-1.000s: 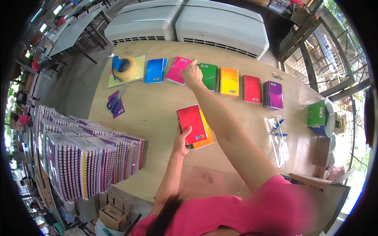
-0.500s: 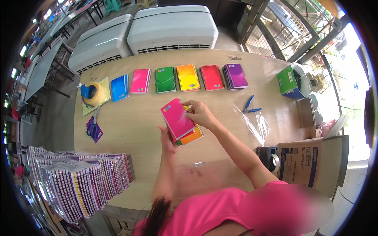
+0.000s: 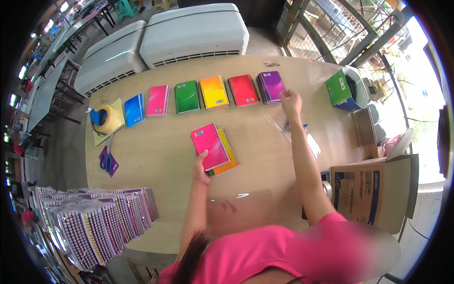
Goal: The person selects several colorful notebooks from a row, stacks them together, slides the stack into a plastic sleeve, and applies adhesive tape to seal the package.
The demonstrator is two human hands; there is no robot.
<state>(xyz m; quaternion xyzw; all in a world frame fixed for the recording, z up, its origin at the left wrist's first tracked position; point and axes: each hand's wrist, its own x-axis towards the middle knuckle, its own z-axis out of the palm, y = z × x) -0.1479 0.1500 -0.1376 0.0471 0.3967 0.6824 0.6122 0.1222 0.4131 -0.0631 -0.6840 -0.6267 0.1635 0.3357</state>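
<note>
My left hand (image 3: 202, 168) is closed on a small fanned stack of spiral notebooks, with a pink notebook (image 3: 209, 146) on top. A yellow-orange notebook (image 3: 228, 163) and a green corner show beneath it. My right hand (image 3: 292, 104) reaches to the far right end of the notebook row, its fingers pinched at the right edge of the top purple notebook (image 3: 273, 86). Running left from there are red (image 3: 243, 90), yellow (image 3: 214, 92), green (image 3: 187, 97), pink (image 3: 158, 100) and blue (image 3: 134, 110) notebooks. Blue-handled cutters (image 3: 288, 126) are partly hidden behind my right forearm.
At left are a tape roll (image 3: 111, 119), scissors (image 3: 106, 158) on a purple card and wrapped notebook stacks (image 3: 94, 222). Clear plastic film (image 3: 241, 210) lies in front of me. A green-and-blue box (image 3: 338, 90) and a cardboard carton (image 3: 357, 191) stand at right.
My right hand has left the held stack and moved far right to the purple notebooks. My left hand still holds the stack, now squarer. The view has shifted slightly.
</note>
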